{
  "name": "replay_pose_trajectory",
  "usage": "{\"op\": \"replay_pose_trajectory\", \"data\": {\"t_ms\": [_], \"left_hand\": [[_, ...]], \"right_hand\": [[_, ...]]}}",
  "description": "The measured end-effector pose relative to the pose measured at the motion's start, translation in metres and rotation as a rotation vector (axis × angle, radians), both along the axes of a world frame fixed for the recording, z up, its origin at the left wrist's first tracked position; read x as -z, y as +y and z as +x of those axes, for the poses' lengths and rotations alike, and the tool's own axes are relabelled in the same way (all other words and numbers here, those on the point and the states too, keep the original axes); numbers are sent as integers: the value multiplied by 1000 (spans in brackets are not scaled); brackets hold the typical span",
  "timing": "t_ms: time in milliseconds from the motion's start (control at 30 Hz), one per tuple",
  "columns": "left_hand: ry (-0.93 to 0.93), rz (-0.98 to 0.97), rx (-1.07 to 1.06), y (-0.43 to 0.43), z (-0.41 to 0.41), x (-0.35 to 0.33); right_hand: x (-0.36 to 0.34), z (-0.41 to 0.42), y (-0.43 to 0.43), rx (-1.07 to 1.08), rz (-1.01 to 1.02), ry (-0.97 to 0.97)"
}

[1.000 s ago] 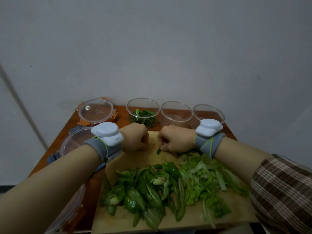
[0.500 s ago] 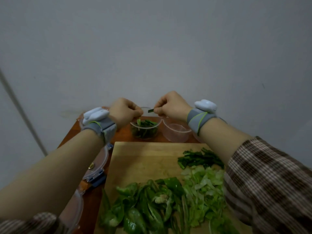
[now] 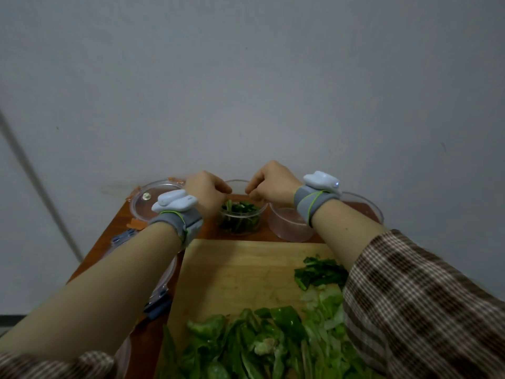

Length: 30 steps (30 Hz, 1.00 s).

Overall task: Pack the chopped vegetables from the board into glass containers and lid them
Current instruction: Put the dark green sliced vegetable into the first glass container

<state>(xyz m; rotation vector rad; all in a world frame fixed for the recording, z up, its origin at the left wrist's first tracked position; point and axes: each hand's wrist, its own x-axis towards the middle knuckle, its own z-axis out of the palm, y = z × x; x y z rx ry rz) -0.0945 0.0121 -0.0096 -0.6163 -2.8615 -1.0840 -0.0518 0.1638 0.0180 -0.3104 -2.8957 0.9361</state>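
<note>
Dropping chopped greens into the first glass container (image 3: 240, 218)

Both hands hover close together above the rim of that container, which stands on the table (image 3: 120, 228) just beyond the cutting board (image 3: 240, 269) and holds dark green strips. The left hand (image 3: 207, 191) and the right hand (image 3: 273, 184) have their fingers curled, with the tips drawn in. I cannot tell whether either hand pinches any pieces, as the fingertips are blurred.

To do this step well, I judge the fingers should part low, inside the rim, so the strips fall in rather than onto the table. Like should go with like, so the small pile of dark greens (image 3: 319, 274) at the board's right edge belongs here. The green pepper pieces (image 3: 278, 324) and pale lettuce shreds (image 3: 325, 305) at the board's near end probably suit the empty second container (image 3: 289, 224) and the third container (image 3: 367, 205), which is partly hidden behind the right wrist. Headroom below the rim would let a lid seat flat. A clear lid with orange clips (image 3: 149, 199) lies to the left of the containers.

No brand, label or writing can be read anywhere. The white wrist devices (image 3: 175, 201) show only a small light on the right one.
</note>
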Motion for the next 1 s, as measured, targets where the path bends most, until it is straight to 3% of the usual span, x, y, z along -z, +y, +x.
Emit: {"op": "replay_pose_trajectory", "data": {"t_ms": [233, 367, 467, 733, 1000], "left_hand": [[105, 90, 162, 15, 34, -16], [60, -38, 462, 40, 71, -20], [72, -193, 622, 59, 97, -12], [31, -382, 636, 90, 111, 13], [-10, -385, 623, 96, 111, 14]], "right_hand": [[-27, 46, 35, -15, -126, -46], [-31, 98, 71, -1, -128, -152], [-23, 129, 92, 20, -11, -258], [7, 166, 108, 67, 271, -415], [23, 163, 92, 80, 283, -328]]}}
